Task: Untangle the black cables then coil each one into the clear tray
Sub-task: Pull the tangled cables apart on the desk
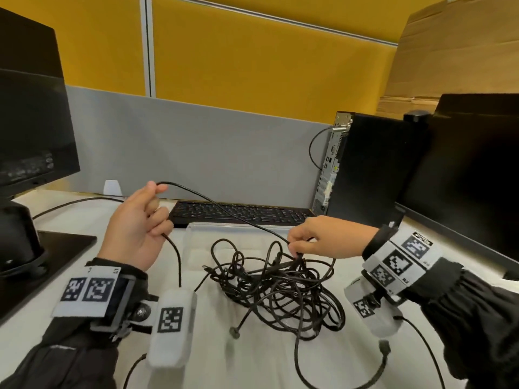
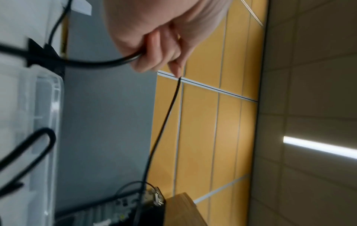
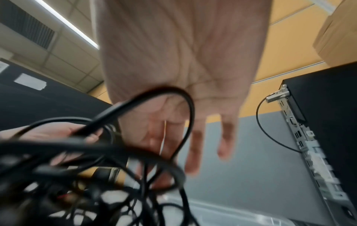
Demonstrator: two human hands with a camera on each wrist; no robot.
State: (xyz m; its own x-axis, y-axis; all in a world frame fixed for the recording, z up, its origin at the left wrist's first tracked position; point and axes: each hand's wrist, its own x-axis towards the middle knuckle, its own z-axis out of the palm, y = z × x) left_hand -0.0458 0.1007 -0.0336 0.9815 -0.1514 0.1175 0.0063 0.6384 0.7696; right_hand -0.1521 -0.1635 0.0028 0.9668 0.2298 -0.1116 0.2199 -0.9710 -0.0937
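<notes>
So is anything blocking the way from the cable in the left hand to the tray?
Yes. The cable held by the left hand still runs into the tangle, where the right hand pinches it. The tangle also overlaps the tray's near edge.

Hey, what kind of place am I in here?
Most likely an office cubicle: a keyboard and desktop tower sit on the desk, a monitor stands right, with yellow partition panels behind.

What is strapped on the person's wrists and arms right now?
Both hands are bare. The left sleeve and right sleeve are black. Each wrist wears a white band with black-and-white square markers, the left band and the right band. Below each hangs a white padded module with a marker and a black lead.
</notes>
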